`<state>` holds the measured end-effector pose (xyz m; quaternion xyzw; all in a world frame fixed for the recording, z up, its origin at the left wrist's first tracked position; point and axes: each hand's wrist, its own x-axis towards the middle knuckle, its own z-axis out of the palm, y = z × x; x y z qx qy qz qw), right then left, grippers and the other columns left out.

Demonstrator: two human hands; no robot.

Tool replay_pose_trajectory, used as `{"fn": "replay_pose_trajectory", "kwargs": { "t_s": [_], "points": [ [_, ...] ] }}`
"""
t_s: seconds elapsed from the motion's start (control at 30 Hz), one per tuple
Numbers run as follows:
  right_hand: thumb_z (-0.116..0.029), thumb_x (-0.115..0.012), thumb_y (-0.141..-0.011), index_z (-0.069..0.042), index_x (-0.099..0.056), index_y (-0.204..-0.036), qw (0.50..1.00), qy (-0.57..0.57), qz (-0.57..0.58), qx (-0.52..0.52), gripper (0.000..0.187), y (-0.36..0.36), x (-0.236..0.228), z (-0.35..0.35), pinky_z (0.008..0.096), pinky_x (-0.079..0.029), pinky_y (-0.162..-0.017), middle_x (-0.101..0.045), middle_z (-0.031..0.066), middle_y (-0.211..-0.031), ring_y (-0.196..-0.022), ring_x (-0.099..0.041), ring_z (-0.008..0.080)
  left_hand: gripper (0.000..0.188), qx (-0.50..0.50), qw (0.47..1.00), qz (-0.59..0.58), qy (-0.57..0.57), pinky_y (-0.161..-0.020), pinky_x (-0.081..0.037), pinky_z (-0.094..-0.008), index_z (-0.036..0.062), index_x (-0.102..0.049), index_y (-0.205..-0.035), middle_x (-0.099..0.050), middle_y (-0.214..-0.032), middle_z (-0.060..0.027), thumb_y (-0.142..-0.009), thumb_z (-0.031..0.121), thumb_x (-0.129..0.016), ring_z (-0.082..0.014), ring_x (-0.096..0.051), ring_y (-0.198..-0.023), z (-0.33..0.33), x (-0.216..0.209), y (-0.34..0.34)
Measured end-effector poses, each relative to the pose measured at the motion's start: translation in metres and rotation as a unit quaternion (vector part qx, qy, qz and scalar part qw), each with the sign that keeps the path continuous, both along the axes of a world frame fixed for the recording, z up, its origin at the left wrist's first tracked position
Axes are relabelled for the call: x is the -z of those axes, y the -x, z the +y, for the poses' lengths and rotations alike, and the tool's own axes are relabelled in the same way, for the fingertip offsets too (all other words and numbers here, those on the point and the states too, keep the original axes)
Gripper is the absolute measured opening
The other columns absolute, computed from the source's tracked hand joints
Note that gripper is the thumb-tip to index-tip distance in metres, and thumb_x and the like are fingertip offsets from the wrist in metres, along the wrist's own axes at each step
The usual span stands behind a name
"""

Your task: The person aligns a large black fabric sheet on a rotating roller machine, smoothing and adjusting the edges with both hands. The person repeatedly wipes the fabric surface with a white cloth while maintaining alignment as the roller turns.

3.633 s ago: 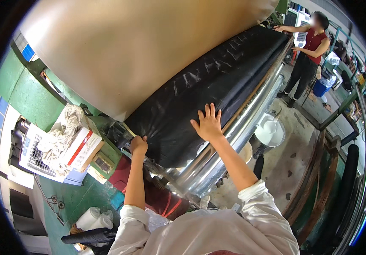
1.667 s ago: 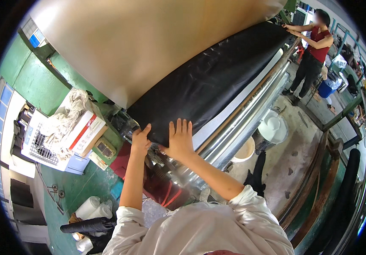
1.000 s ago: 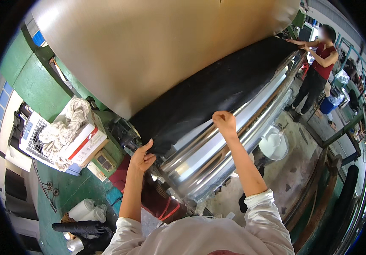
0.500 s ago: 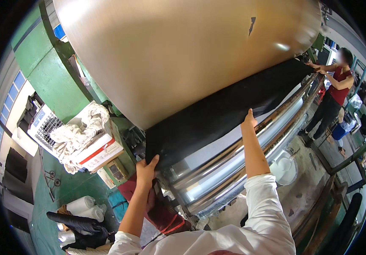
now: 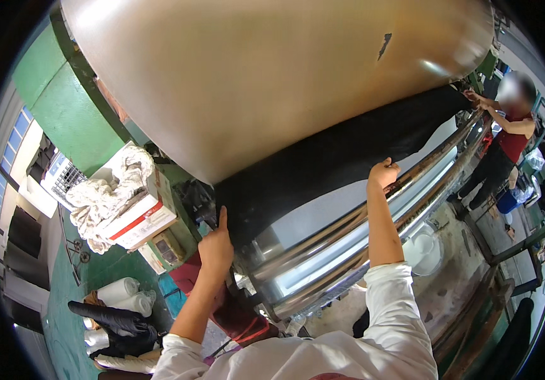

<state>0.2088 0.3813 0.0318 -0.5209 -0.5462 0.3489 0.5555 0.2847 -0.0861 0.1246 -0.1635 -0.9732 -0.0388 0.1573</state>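
Observation:
A wide black sheet of cloth-like material (image 5: 323, 158) lies against the underside of a huge smooth metal drum (image 5: 272, 82). My left hand (image 5: 215, 248) is at the sheet's near left corner, its index finger straight up along the edge and the other fingers curled. At the sheet's lower edge, further right, my right hand (image 5: 384, 173) is closed with fingers bent; whether it grips the edge cannot be made out. Below the sheet run metal rollers (image 5: 323, 253) with a pale sheet between them. At the far right end a person in a red top (image 5: 514, 136) has both hands by the sheet.
A box (image 5: 139, 221) piled with white cloth (image 5: 111, 196) stands left of the drum, beside a green machine housing (image 5: 73, 95). White rolls (image 5: 120, 291) and a black bundle (image 5: 117, 326) lie on the floor. Under the rollers, at right, stands a white bucket (image 5: 427, 253).
My left hand has shifted slightly left, its index finger now pointing up. My right hand has turned and curled its fingers, moving slightly right. The sheet's lower edge sags in a smoother curve.

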Motion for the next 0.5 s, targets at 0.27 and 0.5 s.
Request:
{"fn": "replay_pose_trajectory", "kwargs": {
  "t_s": [0.27, 0.5],
  "points": [
    [-0.015, -0.055, -0.094, 0.009, -0.046, -0.109, 0.989, 0.131, -0.049, -0.039, 0.03, 0.012, -0.013, -0.024, 0.0517, -0.054, -0.081, -0.065, 0.0313, -0.095, -0.092, -0.064, 0.0477, 0.024, -0.044, 0.964, -0.091, 0.247, -0.065, -0.056, -0.0337, 0.0091, -0.073, -0.101, -0.072, -0.086, -0.0121, -0.081, 0.008, -0.061, -0.0246, -0.071, -0.08, 0.003, 0.035, 0.037],
    [-0.01, -0.059, -0.091, 0.004, -0.044, -0.101, 0.978, 0.145, -0.149, -0.031, 0.023, 0.034, 0.007, -0.03, 0.0475, -0.057, -0.074, -0.067, 0.0272, -0.087, -0.084, -0.068, 0.0428, 0.021, -0.105, 0.93, -0.216, 0.28, -0.069, -0.056, -0.0337, 0.0135, -0.076, -0.097, -0.073, -0.104, -0.0039, -0.086, 0.01, -0.058, -0.0234, -0.07, -0.098, 0.016, 0.069, 0.073]
  ]
}}
